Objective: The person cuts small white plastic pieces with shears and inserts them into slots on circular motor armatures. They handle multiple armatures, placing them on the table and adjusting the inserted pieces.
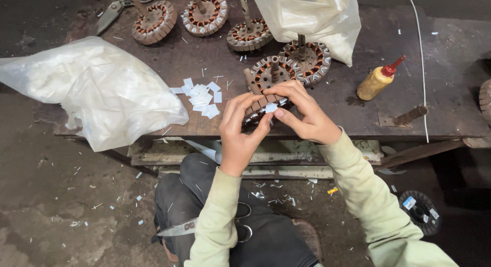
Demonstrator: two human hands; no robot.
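While pinched together, both hands' fingers [266, 121] on a white paper slip [271, 108] against the stator [258, 101].

Dim, flat light overall, with no hard shadows. The plastic bag [97, 90] at left centre of the frame is the brightest area, nearly washed out. Floor [56, 205] and upper corners fall off dark. Centre sharp; slight wide-angle stretch toward the frame edges.

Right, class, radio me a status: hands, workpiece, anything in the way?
Left hand and right hand pinch a white paper slip at the wound stator. Paper slip pile beside. Nothing blocking.
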